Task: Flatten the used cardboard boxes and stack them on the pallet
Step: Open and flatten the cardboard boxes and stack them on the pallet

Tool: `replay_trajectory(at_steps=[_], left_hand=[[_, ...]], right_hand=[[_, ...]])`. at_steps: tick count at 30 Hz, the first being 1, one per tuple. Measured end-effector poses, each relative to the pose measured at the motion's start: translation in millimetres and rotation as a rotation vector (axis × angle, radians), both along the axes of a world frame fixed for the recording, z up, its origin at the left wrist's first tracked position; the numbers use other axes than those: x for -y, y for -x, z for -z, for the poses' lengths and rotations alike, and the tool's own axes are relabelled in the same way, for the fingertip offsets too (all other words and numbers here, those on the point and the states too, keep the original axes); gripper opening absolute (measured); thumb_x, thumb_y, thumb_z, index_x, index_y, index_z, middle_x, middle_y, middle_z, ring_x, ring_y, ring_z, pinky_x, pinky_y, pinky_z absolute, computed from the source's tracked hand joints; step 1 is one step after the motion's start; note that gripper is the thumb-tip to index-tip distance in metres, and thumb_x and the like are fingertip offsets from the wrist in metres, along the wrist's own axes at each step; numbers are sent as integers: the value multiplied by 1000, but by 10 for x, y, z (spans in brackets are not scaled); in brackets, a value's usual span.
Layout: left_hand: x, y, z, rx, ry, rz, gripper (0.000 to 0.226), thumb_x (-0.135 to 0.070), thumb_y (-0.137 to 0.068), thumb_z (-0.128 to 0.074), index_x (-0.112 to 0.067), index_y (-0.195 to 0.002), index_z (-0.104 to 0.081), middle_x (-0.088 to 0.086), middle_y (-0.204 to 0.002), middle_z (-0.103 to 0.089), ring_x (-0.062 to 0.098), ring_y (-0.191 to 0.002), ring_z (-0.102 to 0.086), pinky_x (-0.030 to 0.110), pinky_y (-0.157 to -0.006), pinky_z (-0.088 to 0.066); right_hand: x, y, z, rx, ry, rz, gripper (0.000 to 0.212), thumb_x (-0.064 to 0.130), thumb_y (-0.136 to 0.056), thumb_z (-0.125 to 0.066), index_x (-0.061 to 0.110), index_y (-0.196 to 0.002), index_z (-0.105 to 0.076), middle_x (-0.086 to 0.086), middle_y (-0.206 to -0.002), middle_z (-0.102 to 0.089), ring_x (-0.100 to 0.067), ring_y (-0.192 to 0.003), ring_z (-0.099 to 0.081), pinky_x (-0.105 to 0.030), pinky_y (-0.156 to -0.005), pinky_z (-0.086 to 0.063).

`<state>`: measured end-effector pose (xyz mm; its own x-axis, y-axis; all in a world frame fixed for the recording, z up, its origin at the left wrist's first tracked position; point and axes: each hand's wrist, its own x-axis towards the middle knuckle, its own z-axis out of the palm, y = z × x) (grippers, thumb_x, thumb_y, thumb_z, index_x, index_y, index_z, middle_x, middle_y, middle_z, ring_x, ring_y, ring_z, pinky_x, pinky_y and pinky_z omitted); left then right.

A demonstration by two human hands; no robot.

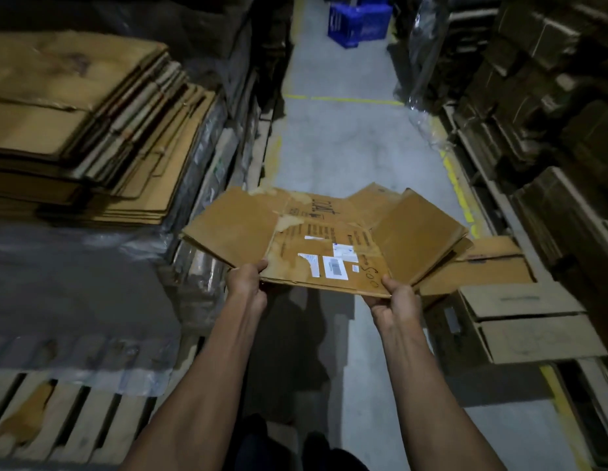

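- The left hand (pixel 247 279) pinches the near left corner of a flattened brown cardboard box with white shipping labels (pixel 324 243), thumb on top and fingers curled beneath the edge.
- The right hand (pixel 399 294) grips the near right corner the same way, thumb on the printed face beside a handwritten number.
- The box hangs in the air over the grey concrete aisle floor (pixel 343 147), held roughly level between the two hands, not yet on any pile.
- Its side flaps are not lying flat: the left one droops outward and the right one stands up at an angle, so the sheet looks light but floppy at the creases.
- The torn, peeled patches on the top face suggest worn board that could rip if pulled by a flap; holding the main panel's edge, as now, seems the safer grip.
- To the left, a tall stack of flattened brown cardboard sheets (pixel 85 137) sits on plastic-wrapped goods, with a wooden slatted pallet (pixel 74 423) showing nearer.
- To the right, just beyond the held box, an unflattened brown carton with open flaps (pixel 520 321) rests low beside dark shelving.
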<state>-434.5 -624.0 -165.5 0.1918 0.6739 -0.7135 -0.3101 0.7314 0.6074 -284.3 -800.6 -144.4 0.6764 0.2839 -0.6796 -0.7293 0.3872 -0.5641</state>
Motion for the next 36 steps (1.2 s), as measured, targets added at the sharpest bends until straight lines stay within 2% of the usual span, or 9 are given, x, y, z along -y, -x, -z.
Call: replay_trajectory(at_steps=[3, 7, 12, 14, 17, 22, 26, 32, 36], left_hand=[[-81, -72, -405, 41, -79, -30, 35, 13, -83, -61, 11, -117, -64, 25, -112, -69, 38, -94, -70, 44, -69, -62], [-158, -68, -837, 105, -155, -76, 35, 11, -83, -64, 9, -118, -65, 23, -111, -70, 30, -79, -71, 36, -53, -60], [-253, 57, -1216, 184, -213, -125, 23, 2, -85, -68, 5, -108, -69, 20, -100, -74, 28, -79, -73, 45, -73, -62], [-316, 134, -1391, 191, -251, -155, 8, 1, -87, -67, 2, -95, -69, 13, -80, -74, 21, -61, -72, 36, -57, -62], [-472, 312, -1629, 239, -290, -245, 4, 5, -87, -66, 3, -89, -68, 16, -89, -71, 18, -56, -70, 36, -53, -61], [-868, 699, -1899, 289, -405, -337, 39, 7, -86, -65, -5, -50, -73, 8, -63, -72, 16, -52, -69, 26, -44, -54], [-1312, 1017, -2015, 292, -433, -410, 14, 6, -84, -68, -1, -73, -74, 12, -83, -73, 18, -61, -71, 37, -57, -62], [-1930, 1459, -2068, 324, -481, -498, 7, 5, -85, -67, 3, -86, -73, 14, -95, -74, 22, -76, -72, 32, -57, -60], [-2287, 1716, -2087, 347, -484, -544, 14, 0, -83, -69, -2, -73, -79, 15, -101, -75, 28, -90, -73, 51, -80, -60]], right_hand=[[-89, -99, -306, 33, -54, -21, 41, -8, -93, -56, 1, -132, -51, -24, -106, -72, -36, -79, -75, -52, -62, -61], [-226, -190, -646, 57, -156, -43, 42, -8, -93, -56, 4, -133, -50, -23, -110, -72, -36, -83, -75, -54, -68, -62], [-474, -187, -972, 57, -282, -91, 40, -7, -94, -55, 5, -131, -53, -22, -110, -72, -36, -83, -75, -53, -65, -62], [-644, -155, -1105, 61, -325, -109, 40, -8, -94, -54, 7, -131, -54, -21, -109, -72, -34, -78, -76, -51, -60, -62], [-943, -48, -1263, 54, -381, -159, 39, -8, -95, -53, 9, -130, -55, -20, -107, -72, -34, -77, -76, -53, -63, -62], [-1587, 212, -1387, 41, -463, -262, 43, -9, -94, -52, 6, -135, -55, -22, -117, -70, -35, -85, -75, -52, -62, -62], [-2214, 436, -1476, 41, -506, -330, 46, -9, -94, -52, 7, -137, -53, -22, -121, -69, -36, -93, -74, -53, -64, -62], [-3077, 777, -1580, 36, -555, -424, 46, -9, -95, -51, 3, -139, -51, -24, -123, -67, -33, -82, -75, -45, -56, -60], [-3647, 972, -1668, 27, -578, -533, 42, -8, -94, -51, -3, -136, -52, -25, -124, -66, -34, -84, -74, -50, -61, -62]])
